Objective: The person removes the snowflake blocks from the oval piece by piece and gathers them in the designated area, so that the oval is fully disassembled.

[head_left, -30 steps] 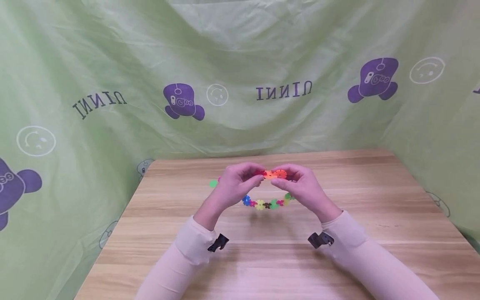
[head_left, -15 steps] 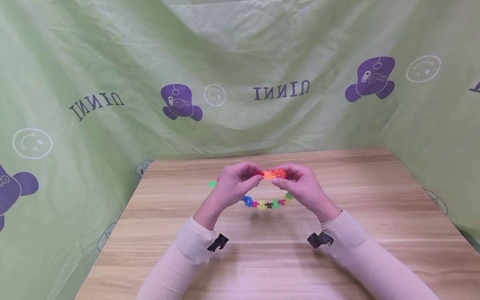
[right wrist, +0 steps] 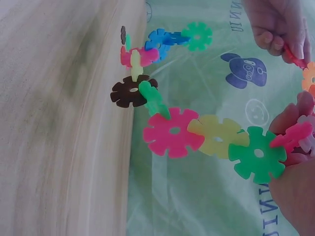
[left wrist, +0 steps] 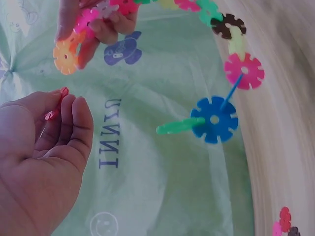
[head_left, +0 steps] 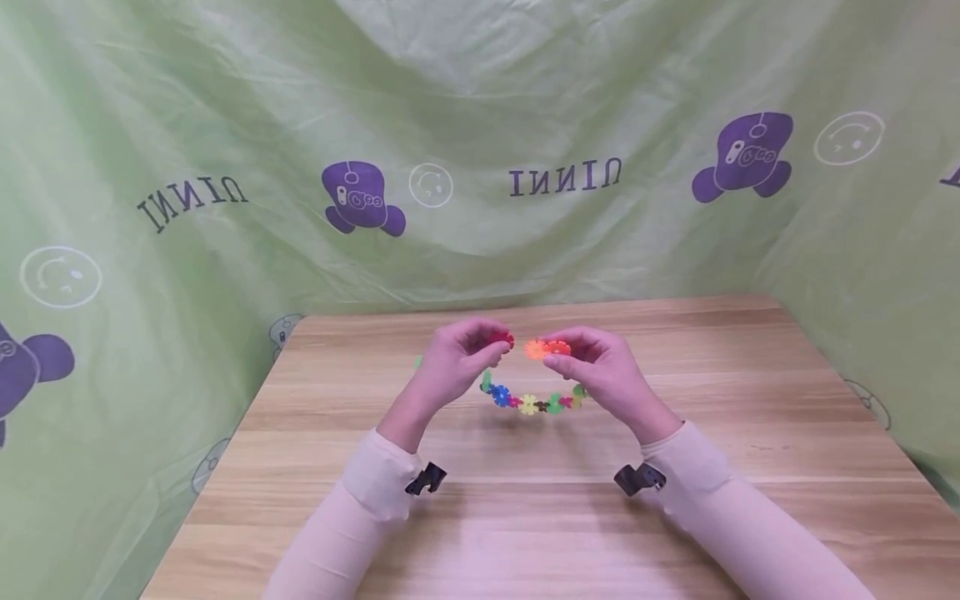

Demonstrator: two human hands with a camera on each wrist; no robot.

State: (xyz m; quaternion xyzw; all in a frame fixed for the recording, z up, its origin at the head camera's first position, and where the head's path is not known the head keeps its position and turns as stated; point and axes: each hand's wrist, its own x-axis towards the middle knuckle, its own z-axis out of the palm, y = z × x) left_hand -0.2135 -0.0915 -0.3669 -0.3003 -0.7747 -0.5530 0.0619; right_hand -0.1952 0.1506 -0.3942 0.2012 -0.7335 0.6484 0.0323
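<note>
left hand point(head_left: 453, 358): grip pinches red piece point(head_left: 507, 340), apart from orange end. right hand point(head_left: 600, 362): grip curled on flower-disc chain point(head_left: 528, 405) near that end; rest hangs above counter point(head_left: 525, 533). probably light, stiff discs, weak joints; pinch disc faces.

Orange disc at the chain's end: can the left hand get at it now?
Probably yes: the left hand pinches a red piece, but only an open gap separates it from the orange disc.
</note>
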